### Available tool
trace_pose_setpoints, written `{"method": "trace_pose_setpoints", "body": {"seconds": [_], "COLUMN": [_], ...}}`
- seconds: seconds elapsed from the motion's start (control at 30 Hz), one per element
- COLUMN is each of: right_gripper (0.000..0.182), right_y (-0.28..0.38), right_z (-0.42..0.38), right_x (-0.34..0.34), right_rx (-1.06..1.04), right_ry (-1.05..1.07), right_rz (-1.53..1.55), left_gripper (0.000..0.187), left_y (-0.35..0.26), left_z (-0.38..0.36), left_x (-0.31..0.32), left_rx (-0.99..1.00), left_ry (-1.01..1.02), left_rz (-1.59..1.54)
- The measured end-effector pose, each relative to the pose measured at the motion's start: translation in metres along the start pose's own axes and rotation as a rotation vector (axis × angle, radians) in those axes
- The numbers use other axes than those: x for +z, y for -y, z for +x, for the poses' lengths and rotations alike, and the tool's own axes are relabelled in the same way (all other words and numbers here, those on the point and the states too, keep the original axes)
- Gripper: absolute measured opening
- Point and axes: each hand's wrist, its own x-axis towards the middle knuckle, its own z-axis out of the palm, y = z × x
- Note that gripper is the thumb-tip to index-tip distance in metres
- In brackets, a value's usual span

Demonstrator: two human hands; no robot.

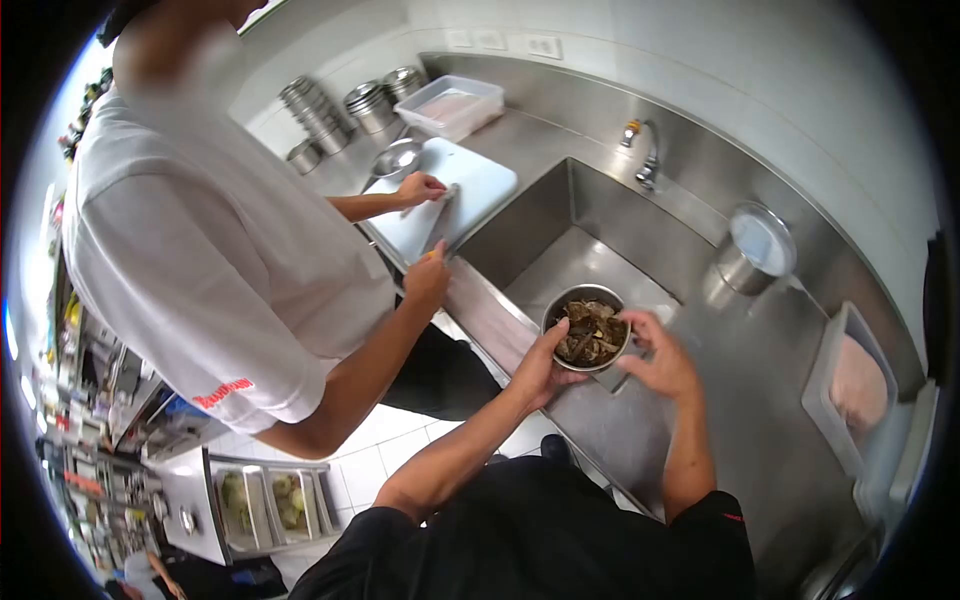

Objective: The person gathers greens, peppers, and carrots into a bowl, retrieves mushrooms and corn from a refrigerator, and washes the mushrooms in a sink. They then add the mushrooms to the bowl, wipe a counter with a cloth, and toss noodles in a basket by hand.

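A round metal bowl (587, 328) filled with brown, shell-like scraps is held over the front edge of the sink. My left hand (540, 368) grips its near left side, thumb on the rim and fingers beneath. At the bowl's right rim is my right hand (662, 358), its fingers curved round the edge. The pieces inside are too small to name for certain.
To the left a co-worker in a white shirt (230, 240) holds a knife (440, 225) over a white cutting board (490, 180). Behind are a faucet (648, 165), stacked metal containers (318, 112) and a lidded pot (750, 255). A plastic tub (835, 400) stands right.
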Motion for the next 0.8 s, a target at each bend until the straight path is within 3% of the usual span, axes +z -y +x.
{"method": "trace_pose_setpoints", "body": {"seconds": [0.1,0.17,0.23,0.4,0.5,0.6,0.7,0.8], "right_gripper": [0.078,0.076,0.077,0.072,0.062,0.054,0.054,0.055], "right_y": [-0.048,-0.090,-0.153,-0.233,-0.218,-0.190,-0.191,-0.171], "right_z": [0.065,0.118,0.168,0.271,0.292,0.286,0.288,0.292], "right_x": [-0.035,-0.054,-0.070,-0.077,-0.085,-0.087,-0.085,-0.096], "right_rx": [0.120,0.241,0.249,0.344,0.496,0.442,0.235,0.210], "right_ry": [-0.029,-0.177,-0.289,-0.504,-0.406,-0.450,-0.548,-0.581], "right_rz": [-0.078,-0.257,-0.286,-0.421,-0.278,-0.228,-0.197,-0.179], "left_gripper": [0.054,0.061,0.067,0.075,0.074,0.073,0.073,0.074], "left_y": [-0.004,-0.005,-0.009,-0.023,-0.036,-0.045,-0.056,-0.063], "left_z": [0.006,0.014,0.021,0.055,0.093,0.127,0.150,0.168], "left_x": [0.004,0.006,0.008,0.009,0.016,0.018,0.025,0.034], "left_rx": [0.026,0.056,0.055,0.114,0.149,0.136,0.120,0.108], "left_ry": [-0.093,-0.128,-0.154,-0.194,-0.279,-0.290,-0.274,-0.276], "left_rz": [-0.035,-0.017,0.011,0.111,0.121,0.118,0.138,0.125]}}
